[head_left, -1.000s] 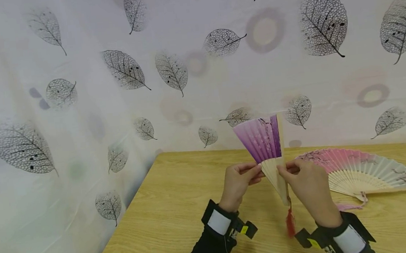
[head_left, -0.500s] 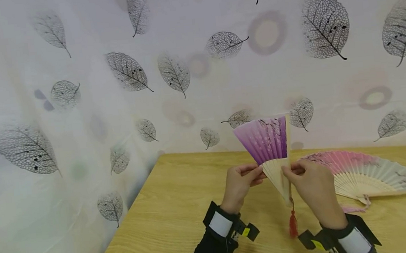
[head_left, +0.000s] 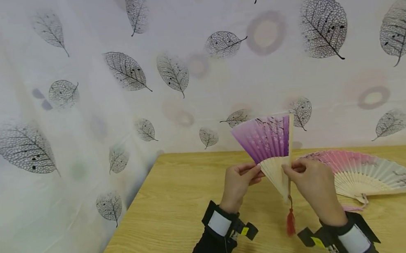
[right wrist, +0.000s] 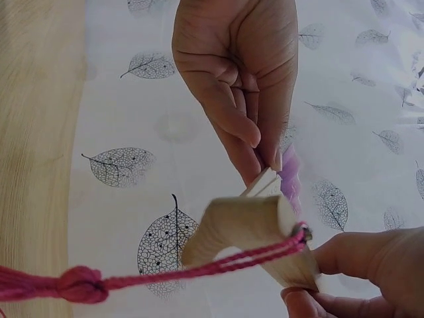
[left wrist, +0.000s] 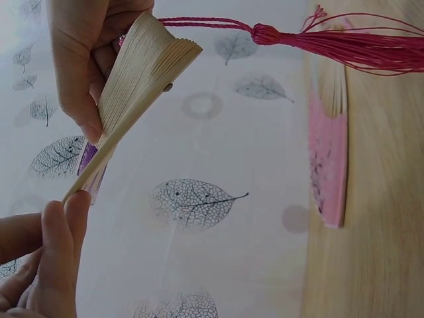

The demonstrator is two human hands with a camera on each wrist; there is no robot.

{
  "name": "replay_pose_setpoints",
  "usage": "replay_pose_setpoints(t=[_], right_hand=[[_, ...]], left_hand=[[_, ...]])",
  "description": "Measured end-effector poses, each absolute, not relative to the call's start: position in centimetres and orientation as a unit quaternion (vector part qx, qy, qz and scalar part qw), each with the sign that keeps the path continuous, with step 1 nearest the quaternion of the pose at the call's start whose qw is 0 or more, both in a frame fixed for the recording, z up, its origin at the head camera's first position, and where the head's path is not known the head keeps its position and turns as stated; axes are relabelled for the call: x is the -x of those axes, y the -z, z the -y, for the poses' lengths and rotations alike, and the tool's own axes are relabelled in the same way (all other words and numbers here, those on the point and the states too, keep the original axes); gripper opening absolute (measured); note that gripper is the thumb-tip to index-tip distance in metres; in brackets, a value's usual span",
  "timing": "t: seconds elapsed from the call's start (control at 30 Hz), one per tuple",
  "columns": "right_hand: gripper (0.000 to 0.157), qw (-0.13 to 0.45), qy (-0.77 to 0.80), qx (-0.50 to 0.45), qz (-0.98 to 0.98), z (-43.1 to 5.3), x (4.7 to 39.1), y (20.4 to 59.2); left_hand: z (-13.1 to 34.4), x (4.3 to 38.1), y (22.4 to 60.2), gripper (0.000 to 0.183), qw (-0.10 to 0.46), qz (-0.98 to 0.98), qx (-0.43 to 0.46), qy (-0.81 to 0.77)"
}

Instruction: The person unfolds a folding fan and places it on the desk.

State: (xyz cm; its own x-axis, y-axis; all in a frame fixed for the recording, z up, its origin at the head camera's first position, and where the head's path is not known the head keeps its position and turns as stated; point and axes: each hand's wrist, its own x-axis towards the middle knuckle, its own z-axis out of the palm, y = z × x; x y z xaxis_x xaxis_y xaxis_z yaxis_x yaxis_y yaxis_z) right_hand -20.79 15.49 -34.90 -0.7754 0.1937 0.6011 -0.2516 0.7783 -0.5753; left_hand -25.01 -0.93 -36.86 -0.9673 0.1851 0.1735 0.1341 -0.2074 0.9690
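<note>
A folding fan [head_left: 269, 144] with purple, blossom-printed cloth and pale wooden ribs stands upright, partly spread, above the table. My left hand [head_left: 239, 182] pinches its left outer rib between thumb and fingers. On the opposite side, my right hand [head_left: 315, 187] pinches the ribs near the right guard stick. From the fan's pivot end hangs a red tassel [head_left: 290, 222]. The left wrist view gives the wooden ribs [left wrist: 132, 79] from below, with the left fingers [left wrist: 59, 258] on one edge. In the right wrist view the pivot end [right wrist: 252, 218] covers most of the cloth.
A second folding fan [head_left: 371, 170], pink fading to white, lies spread on the wooden table [head_left: 182, 211] at the right, partly behind my right hand. Behind the table hangs a pale curtain [head_left: 192, 20] printed with leaves.
The purple fan has spread wider. My right hand has moved slightly to the right with its guard side, while the left hand has stayed nearly in place.
</note>
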Motion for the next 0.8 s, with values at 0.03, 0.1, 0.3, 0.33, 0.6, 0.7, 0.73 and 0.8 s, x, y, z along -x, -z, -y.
replay_pose_setpoints(t=[0.03,0.1,0.3,0.33,0.6,0.7,0.73,0.8], right_hand=[[0.027,0.331,-0.334,-0.013,0.883,-15.54,20.78,34.86],[0.028,0.326,-0.336,-0.011,0.884,-15.61,20.79,34.80],[0.025,0.337,-0.334,-0.013,0.880,-15.58,20.94,34.78],[0.025,0.338,-0.334,-0.013,0.880,-15.59,20.96,34.79],[0.028,0.327,-0.337,-0.009,0.883,-15.63,20.96,34.78],[0.027,0.328,-0.336,-0.006,0.883,-15.62,20.92,34.75],[0.026,0.328,-0.336,-0.005,0.883,-15.63,20.92,34.77],[0.026,0.327,-0.337,-0.003,0.883,-15.65,20.90,34.77]], left_hand=[[0.94,25.04,36.89,0.025,0.016,-0.630,-0.127,-0.766],[0.98,25.10,36.90,0.025,0.016,-0.632,-0.127,-0.765],[0.98,25.15,36.79,0.026,0.013,-0.634,-0.130,-0.762],[0.97,25.17,36.79,0.026,0.013,-0.634,-0.130,-0.762],[0.96,25.24,36.84,0.025,0.015,-0.632,-0.127,-0.764],[0.99,25.20,36.85,0.025,0.017,-0.632,-0.125,-0.765],[1.00,25.19,36.86,0.025,0.017,-0.632,-0.125,-0.765],[1.02,25.17,36.86,0.026,0.017,-0.631,-0.124,-0.765]])
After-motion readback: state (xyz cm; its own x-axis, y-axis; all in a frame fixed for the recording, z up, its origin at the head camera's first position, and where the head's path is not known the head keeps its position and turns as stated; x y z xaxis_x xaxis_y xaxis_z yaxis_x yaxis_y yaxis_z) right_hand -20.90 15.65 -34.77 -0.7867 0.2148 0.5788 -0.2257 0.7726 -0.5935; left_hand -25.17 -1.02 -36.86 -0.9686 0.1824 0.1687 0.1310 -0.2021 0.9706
